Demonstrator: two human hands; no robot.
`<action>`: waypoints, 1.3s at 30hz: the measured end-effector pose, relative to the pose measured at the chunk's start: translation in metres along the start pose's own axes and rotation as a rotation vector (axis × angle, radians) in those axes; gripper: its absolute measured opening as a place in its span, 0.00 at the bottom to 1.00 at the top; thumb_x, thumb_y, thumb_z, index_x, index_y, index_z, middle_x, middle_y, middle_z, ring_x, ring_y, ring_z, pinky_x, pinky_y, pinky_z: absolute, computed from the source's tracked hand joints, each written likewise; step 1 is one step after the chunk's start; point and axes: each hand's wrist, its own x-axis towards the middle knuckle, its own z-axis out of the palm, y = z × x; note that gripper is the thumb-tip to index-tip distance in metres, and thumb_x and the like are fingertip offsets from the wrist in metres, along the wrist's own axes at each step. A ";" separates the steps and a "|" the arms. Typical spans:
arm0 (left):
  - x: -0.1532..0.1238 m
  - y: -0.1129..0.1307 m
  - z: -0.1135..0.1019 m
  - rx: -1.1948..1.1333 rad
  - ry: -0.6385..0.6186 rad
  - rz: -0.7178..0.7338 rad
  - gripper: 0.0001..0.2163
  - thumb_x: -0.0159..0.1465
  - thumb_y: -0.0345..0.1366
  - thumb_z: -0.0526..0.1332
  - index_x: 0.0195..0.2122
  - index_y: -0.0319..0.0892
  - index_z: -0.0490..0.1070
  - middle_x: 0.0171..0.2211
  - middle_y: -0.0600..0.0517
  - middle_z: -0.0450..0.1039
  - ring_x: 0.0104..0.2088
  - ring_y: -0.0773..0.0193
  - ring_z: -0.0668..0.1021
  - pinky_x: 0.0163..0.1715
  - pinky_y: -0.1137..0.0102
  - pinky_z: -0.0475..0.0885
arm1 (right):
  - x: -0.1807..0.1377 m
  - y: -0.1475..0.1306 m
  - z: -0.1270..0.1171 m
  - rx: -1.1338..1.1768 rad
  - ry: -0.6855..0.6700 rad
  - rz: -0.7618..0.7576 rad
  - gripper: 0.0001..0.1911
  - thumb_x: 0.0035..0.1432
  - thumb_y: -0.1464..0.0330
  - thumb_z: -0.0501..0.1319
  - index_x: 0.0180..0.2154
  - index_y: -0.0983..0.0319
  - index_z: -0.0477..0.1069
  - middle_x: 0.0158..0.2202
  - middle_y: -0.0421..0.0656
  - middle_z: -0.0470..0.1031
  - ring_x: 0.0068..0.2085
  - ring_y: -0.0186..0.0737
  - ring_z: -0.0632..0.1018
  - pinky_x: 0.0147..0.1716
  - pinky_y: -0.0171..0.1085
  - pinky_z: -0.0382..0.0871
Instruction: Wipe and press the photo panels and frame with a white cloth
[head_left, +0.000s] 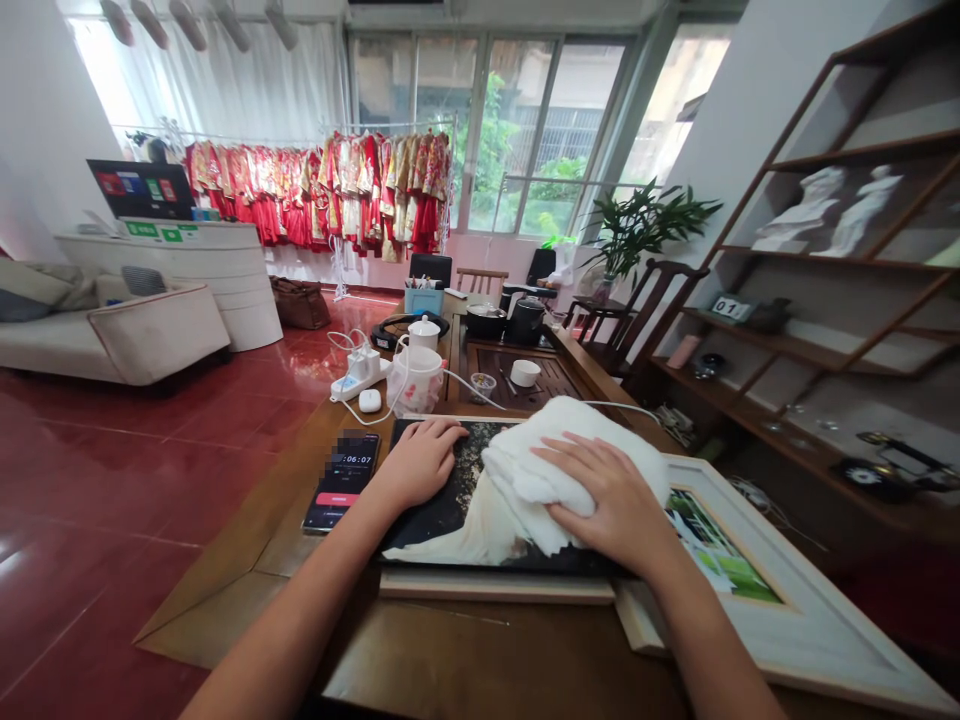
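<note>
A black board (pixel 431 520) lies on the wooden table, with pale crumbs or specks (pixel 474 462) scattered on it. My left hand (pixel 429 462) rests on the board's left part, fingers stretched out and holding nothing. A bunched white towel (pixel 536 440) covers the board's right side. My right hand (pixel 600 490) lies on the towel with fingers spread, pressing from above. From under the towel a cream-coloured piece (pixel 465 535) tapers toward the board's front left corner; its material and the rest of it are hidden. A light wooden edge (pixel 495 587) shows beneath the board.
Left of the board lies a phone (pixel 343 485) with a timer. A framed picture (pixel 731 560) extends to the right. Beyond are a power strip (pixel 360 375), a plastic-wrapped mug (pixel 416 378), a small white cup (pixel 525 373), a tea tray (pixel 480 360) and a loose cable (pixel 472 385).
</note>
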 end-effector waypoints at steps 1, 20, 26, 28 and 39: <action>0.000 0.000 0.000 0.001 0.002 -0.001 0.17 0.67 0.29 0.48 0.55 0.48 0.63 0.55 0.51 0.65 0.58 0.60 0.65 0.57 0.62 0.59 | -0.001 0.003 0.001 -0.016 0.015 0.014 0.29 0.53 0.58 0.60 0.58 0.53 0.63 0.58 0.43 0.67 0.59 0.54 0.65 0.56 0.57 0.53; 0.001 0.004 -0.003 0.006 -0.011 0.008 0.17 0.67 0.29 0.48 0.55 0.47 0.63 0.56 0.51 0.65 0.58 0.60 0.65 0.58 0.62 0.59 | 0.002 -0.008 -0.003 0.040 -0.034 -0.031 0.30 0.53 0.61 0.58 0.58 0.53 0.62 0.60 0.41 0.65 0.61 0.52 0.62 0.59 0.55 0.49; 0.001 0.004 -0.003 -0.001 -0.009 0.000 0.17 0.67 0.29 0.48 0.55 0.48 0.63 0.56 0.51 0.65 0.58 0.60 0.65 0.58 0.62 0.59 | 0.001 -0.013 -0.002 0.023 -0.024 -0.038 0.31 0.53 0.60 0.58 0.59 0.53 0.62 0.60 0.42 0.65 0.61 0.53 0.62 0.59 0.56 0.48; 0.001 0.003 -0.002 -0.003 -0.005 -0.001 0.17 0.67 0.30 0.49 0.55 0.48 0.63 0.56 0.51 0.65 0.58 0.60 0.65 0.58 0.62 0.59 | 0.005 -0.028 -0.004 0.072 -0.065 -0.124 0.33 0.50 0.61 0.59 0.60 0.52 0.60 0.62 0.40 0.63 0.62 0.52 0.60 0.60 0.55 0.46; 0.001 0.002 -0.001 -0.001 -0.005 0.007 0.17 0.67 0.30 0.48 0.55 0.48 0.63 0.56 0.51 0.65 0.58 0.61 0.65 0.58 0.62 0.59 | 0.006 -0.017 -0.005 0.074 -0.058 -0.079 0.31 0.51 0.61 0.58 0.58 0.52 0.62 0.61 0.40 0.64 0.62 0.50 0.62 0.59 0.55 0.49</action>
